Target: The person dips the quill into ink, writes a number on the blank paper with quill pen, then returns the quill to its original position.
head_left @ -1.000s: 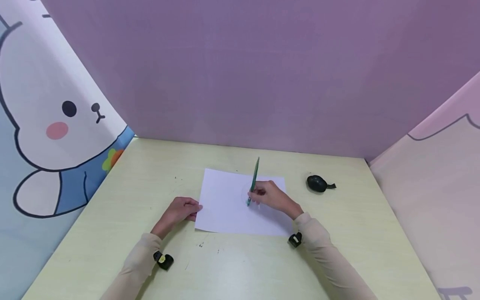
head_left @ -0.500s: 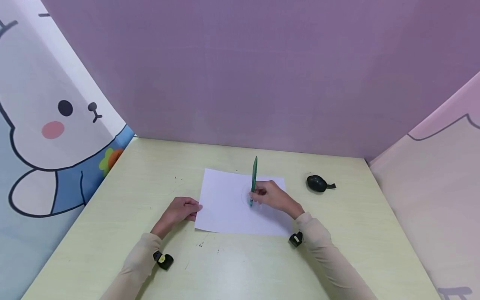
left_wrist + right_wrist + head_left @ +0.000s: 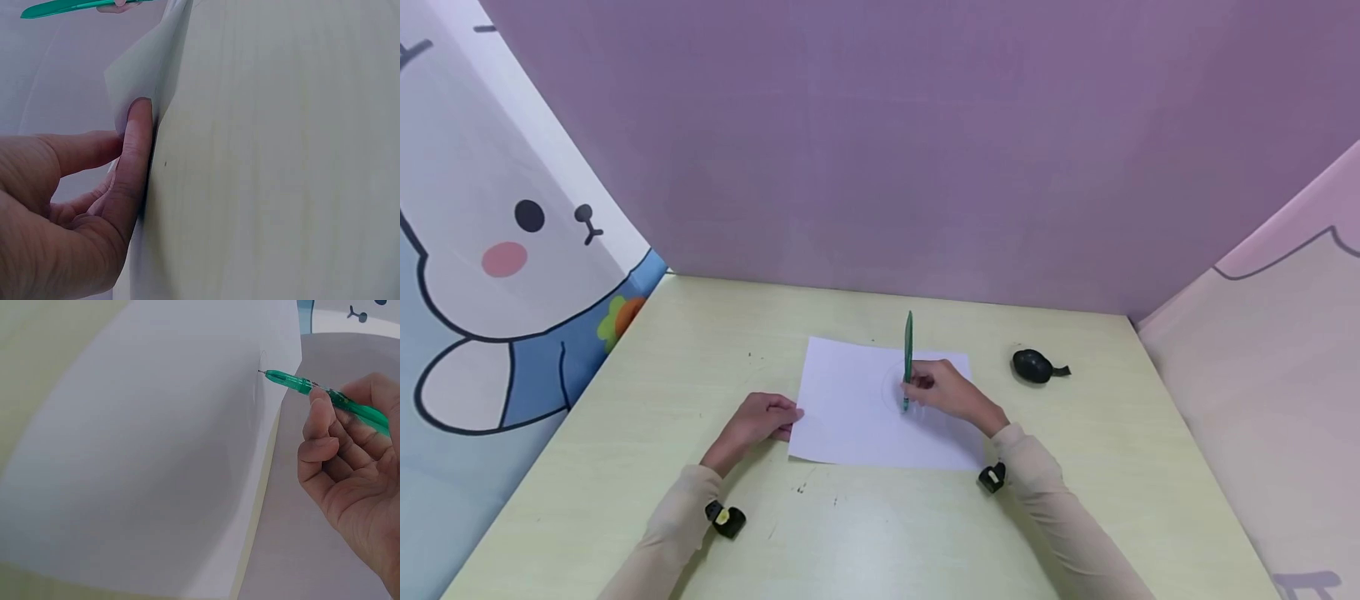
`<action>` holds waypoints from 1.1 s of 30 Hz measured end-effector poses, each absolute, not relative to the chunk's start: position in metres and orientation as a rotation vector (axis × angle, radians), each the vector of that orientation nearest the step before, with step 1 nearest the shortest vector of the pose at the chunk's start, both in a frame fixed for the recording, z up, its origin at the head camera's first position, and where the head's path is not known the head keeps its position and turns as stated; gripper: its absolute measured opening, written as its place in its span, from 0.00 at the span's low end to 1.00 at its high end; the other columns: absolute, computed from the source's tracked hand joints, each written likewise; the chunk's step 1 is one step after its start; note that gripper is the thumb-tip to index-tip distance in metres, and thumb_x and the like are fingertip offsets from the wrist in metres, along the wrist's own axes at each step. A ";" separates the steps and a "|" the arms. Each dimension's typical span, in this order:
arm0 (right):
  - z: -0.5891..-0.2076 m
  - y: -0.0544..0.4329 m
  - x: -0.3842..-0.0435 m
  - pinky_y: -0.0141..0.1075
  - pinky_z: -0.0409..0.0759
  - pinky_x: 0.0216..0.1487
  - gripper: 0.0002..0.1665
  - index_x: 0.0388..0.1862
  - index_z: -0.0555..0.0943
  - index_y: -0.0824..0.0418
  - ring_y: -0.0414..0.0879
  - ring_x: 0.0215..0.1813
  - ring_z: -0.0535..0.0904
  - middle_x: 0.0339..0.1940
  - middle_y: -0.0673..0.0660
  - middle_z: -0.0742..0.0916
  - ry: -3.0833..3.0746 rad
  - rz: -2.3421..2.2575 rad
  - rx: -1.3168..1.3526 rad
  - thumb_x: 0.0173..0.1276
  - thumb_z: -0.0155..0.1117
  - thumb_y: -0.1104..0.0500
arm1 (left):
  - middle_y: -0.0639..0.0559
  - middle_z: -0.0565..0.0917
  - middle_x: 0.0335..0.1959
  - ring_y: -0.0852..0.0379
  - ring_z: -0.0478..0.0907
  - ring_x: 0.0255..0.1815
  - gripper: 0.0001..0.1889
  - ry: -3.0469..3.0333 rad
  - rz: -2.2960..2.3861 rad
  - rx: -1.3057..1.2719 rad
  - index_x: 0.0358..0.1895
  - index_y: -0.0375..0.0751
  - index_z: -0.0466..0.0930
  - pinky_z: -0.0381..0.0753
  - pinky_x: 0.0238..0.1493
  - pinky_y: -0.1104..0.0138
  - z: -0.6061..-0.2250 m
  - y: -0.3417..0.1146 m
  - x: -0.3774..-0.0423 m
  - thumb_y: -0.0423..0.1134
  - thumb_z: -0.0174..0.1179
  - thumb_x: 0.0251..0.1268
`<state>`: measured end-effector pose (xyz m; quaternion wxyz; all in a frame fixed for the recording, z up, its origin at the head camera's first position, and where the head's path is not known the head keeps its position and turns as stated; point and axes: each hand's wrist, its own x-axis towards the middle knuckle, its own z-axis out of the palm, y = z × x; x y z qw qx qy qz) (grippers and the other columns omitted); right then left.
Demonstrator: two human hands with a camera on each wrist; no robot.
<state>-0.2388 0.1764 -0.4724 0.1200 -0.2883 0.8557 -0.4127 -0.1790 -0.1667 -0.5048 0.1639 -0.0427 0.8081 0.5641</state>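
Observation:
A sheet of white paper (image 3: 850, 400) lies on the table, with a faint curved pencil-thin line (image 3: 883, 390) near its middle. My right hand (image 3: 943, 389) grips a green pen (image 3: 908, 346), held nearly upright in the head view. In the right wrist view the fine tip of the pen (image 3: 287, 380) meets the paper at the thin line. At the paper's left edge, my left hand (image 3: 760, 419) pinches the sheet between thumb and fingers. The left wrist view shows that edge of the paper (image 3: 140, 69) bent up beside the fingertips.
A black rounded object with a short tab (image 3: 1032, 367) sits on the table (image 3: 1075, 467) to the right of the paper. Behind the table stands a purple wall panel (image 3: 880, 167), and a cartoon-printed panel (image 3: 467, 333) flanks it on the left.
The pen tip has moved slightly right on the paper, and the pen has swung from leaning right to nearly upright. The left hand stays in place at the paper's edge.

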 end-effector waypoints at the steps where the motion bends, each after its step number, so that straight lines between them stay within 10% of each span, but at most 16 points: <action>1: -0.473 0.177 -0.239 0.31 0.81 0.32 0.05 0.38 0.83 0.64 0.45 0.32 0.83 0.32 0.59 0.88 2.503 -1.205 -0.839 0.77 0.65 0.64 | 0.40 0.87 0.37 0.57 0.85 0.31 0.12 2.302 1.610 -0.122 0.50 0.21 0.82 0.89 0.36 0.66 -0.505 -0.167 -0.179 0.31 0.63 0.73; 33: -0.471 0.176 -0.239 0.32 0.82 0.36 0.06 0.41 0.84 0.67 0.43 0.36 0.82 0.34 0.57 0.89 2.556 -1.212 -0.802 0.76 0.64 0.63 | 0.41 0.87 0.37 0.58 0.85 0.30 0.13 2.295 1.586 -0.123 0.51 0.22 0.82 0.89 0.35 0.67 -0.504 -0.172 -0.182 0.31 0.63 0.73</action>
